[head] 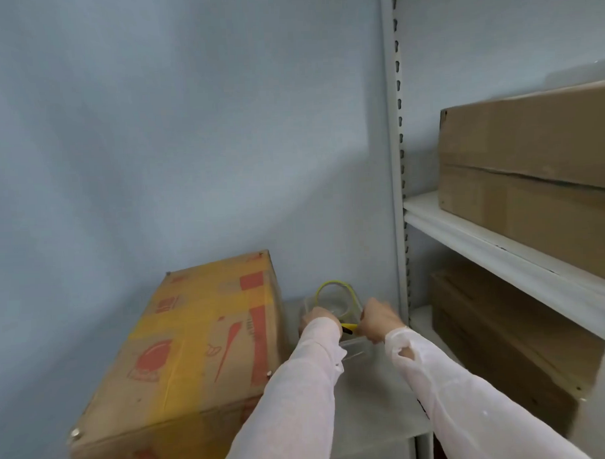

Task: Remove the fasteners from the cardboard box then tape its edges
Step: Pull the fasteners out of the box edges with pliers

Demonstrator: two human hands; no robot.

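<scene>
Head camera view, looking down past two white sleeves. Both hands were reaching forward into a clear plastic container (355, 351) on a grey bench (375, 398).

The cardboard box (195, 343) lay on its side just to the left of the left hand (318, 319), near it but not touched by either hand. It was large, printed in red and crossed with yellowish tape bands. Small metal fasteners showed at its corners; one (76, 433) was at the near corner, well behind and left of the hands, and another (269, 373) sat beside the left sleeve. The box looked stiff but dentable, bulky rather than fragile, and its weight could not be judged. It would probably be best steadied with a flat palm on the top face or gripped at a corner edge while each fastener was pried out.

The left hand dipped over the container rim with its back to the camera. Its fingers were hidden, so whether they were spread or closed could not be told.

The right hand (379, 321) was curled, and its fingers seemed wrapped round the yellow end of a yellow-and-black tool (349, 328), whose dark tip pointed toward the left hand. Just beyond both hands stood a round clear object with a yellow rim (334, 297); blur hid what it was.

To the right of the right hand rose a white metal shelf (483, 243) carrying plain brown boxes (531, 145).
</scene>
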